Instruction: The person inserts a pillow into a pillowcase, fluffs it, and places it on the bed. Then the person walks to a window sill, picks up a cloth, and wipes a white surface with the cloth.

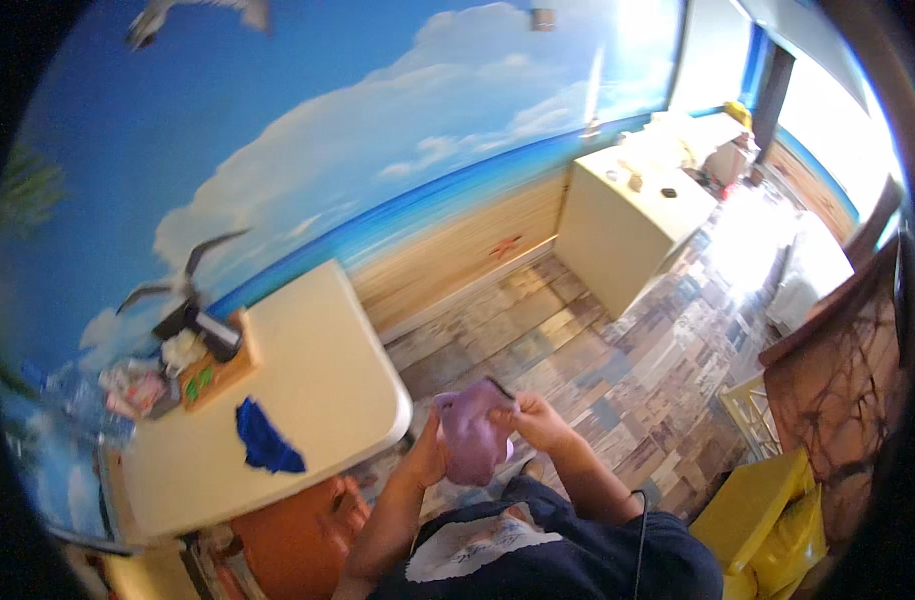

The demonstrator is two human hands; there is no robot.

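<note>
A piece of purple cloth (472,439), perhaps a small garment, hangs between my two hands in front of my body. My left hand (432,451) grips its left edge. On the other side, my right hand (536,424) pinches the upper right part, close to a dark strip along the edge. The cloth is held above the floor, just off the corner of a cream table (330,360). Crumpled on that table, to the left of my hands, lies a dark blue cloth (266,439).
A wooden box (247,352) and clear plastic bottles (89,409) stand at the table's far left. An orange chair (292,536) sits by its near edge. Yellow padded seating (757,517) is at right. Small objects lie on a white cabinet (622,225) beyond the patterned floor (577,360).
</note>
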